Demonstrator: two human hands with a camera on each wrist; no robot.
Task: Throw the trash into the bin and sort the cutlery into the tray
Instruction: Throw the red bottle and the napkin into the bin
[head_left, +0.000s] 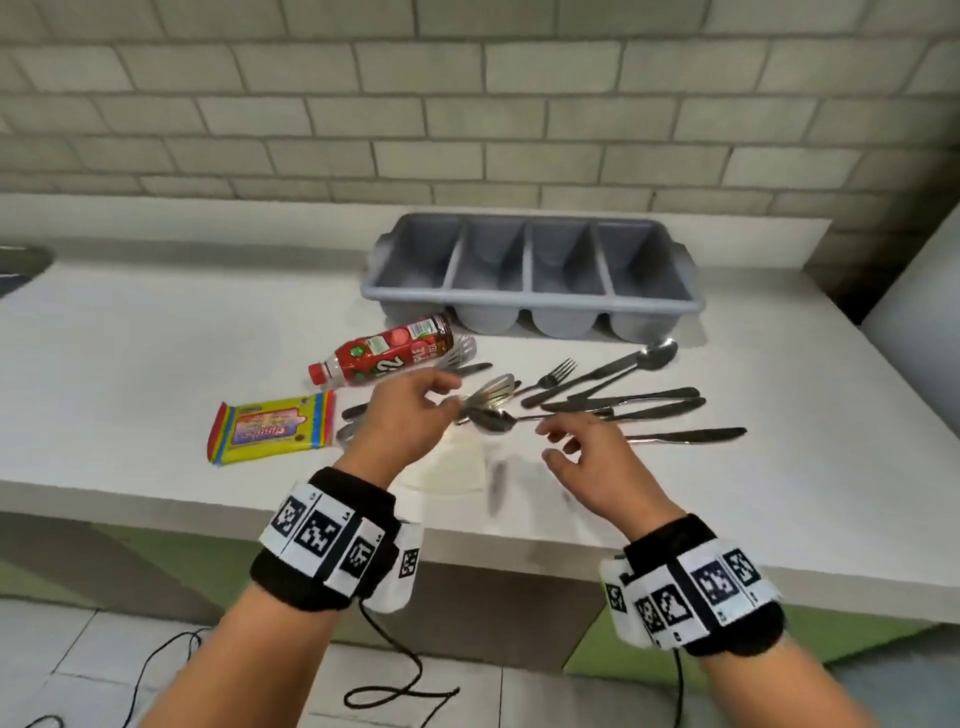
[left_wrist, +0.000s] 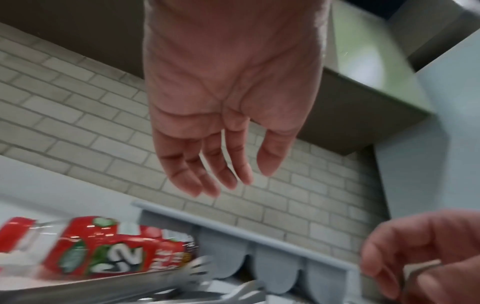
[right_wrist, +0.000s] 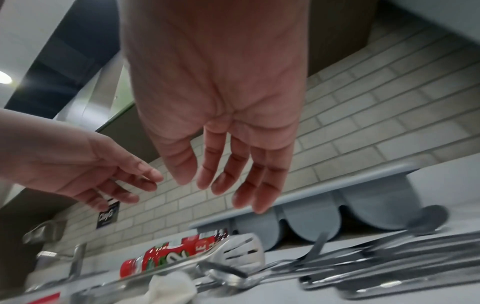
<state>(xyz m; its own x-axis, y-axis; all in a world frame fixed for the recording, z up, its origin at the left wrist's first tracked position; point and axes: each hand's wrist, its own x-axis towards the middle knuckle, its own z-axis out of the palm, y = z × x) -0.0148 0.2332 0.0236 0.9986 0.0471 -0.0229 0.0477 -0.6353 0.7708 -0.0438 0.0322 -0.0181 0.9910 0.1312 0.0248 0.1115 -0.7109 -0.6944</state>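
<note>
Steel pile (head_left: 587, 400): tangled on the table (head_left: 156, 338); lifting 1 piece may drag others off.
Left hand (head_left: 402, 415): grip loose, empty.
Right hand (head_left: 592, 457): grip loose, empty.

1. Grey four-compartment tray (head_left: 530, 299) stands at the counter's back.
2. Red-labelled bottle (head_left: 382, 353) lies on its side — cap pointing left.
3. Yellow snack wrapper (head_left: 270, 431) lies flat.
4. Cutlery (head_left: 613, 400) — forks, spoons, knives — lies scattered before the tray.
</note>
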